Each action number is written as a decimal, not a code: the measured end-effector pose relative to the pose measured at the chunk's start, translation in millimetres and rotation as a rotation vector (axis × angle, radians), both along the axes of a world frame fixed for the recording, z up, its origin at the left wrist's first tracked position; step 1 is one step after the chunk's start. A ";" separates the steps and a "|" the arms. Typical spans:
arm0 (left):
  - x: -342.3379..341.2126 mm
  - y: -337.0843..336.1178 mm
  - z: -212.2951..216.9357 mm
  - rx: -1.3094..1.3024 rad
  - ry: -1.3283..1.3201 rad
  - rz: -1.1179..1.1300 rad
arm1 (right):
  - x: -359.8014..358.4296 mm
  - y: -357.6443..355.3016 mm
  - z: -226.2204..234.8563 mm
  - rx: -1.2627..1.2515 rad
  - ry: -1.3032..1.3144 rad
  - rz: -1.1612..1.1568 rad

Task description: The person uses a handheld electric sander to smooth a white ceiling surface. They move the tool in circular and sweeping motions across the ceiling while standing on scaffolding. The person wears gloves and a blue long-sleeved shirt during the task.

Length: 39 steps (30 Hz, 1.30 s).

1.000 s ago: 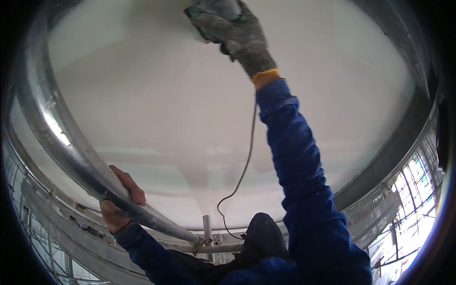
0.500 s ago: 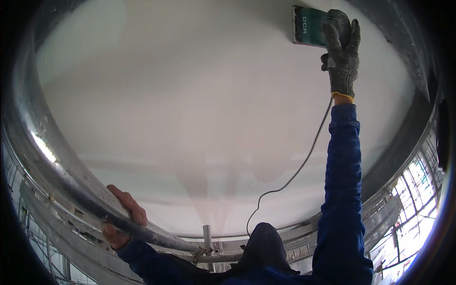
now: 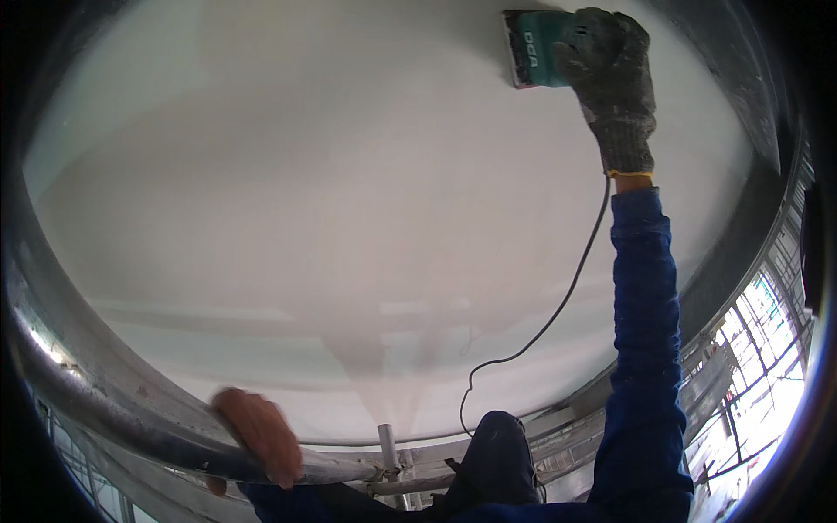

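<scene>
My right hand (image 3: 615,83), in a grey knit glove, grips a teal electric sander (image 3: 534,48) pressed flat against the white ceiling (image 3: 349,200) at the upper right. Its black cord (image 3: 558,314) hangs down along my blue sleeve (image 3: 645,349) toward my body. At the lower left my bare left hand (image 3: 257,431) is wrapped over a round metal scaffold pipe (image 3: 113,410), fingers curled on top of it. The hand looks blurred.
The metal pipe curves along the left and bottom edge and joins a vertical post (image 3: 388,444) with a clamp. A darker ceiling band (image 3: 741,235) runs down the right. Windows with grid frames (image 3: 767,349) show at the lower right.
My right arm has swung the sander from the upper middle of the ceiling to the upper right. My left hand has slid a little right along the pipe.
</scene>
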<state>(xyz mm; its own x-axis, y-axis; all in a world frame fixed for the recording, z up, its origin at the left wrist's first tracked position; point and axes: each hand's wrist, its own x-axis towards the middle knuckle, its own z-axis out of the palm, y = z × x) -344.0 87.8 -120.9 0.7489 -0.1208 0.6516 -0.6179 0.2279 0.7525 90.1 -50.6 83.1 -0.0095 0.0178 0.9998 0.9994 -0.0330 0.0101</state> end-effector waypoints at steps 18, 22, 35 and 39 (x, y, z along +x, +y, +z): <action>56.9 26.0 -62.7 -0.226 0.016 -0.912 | -173.7 158.7 -41.8 -0.004 -0.204 -0.248; 54.4 24.8 -67.8 -0.239 0.022 -0.842 | -211.9 152.9 -61.7 -0.098 0.079 -0.118; 43.6 20.1 -57.7 -0.169 0.072 -0.789 | -48.7 29.6 -51.0 -0.096 -0.309 -0.849; 49.7 15.8 -51.1 -0.102 -0.007 -0.833 | -8.4 -26.5 -52.6 -0.048 -0.040 -0.573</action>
<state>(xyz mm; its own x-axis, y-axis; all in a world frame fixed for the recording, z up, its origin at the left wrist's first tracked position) -294.3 103.6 -172.0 0.4369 -0.5726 0.6937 -0.2220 0.6787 0.7001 81.7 -77.1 30.5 -0.0224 0.0761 0.9968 0.8210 -0.5675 0.0618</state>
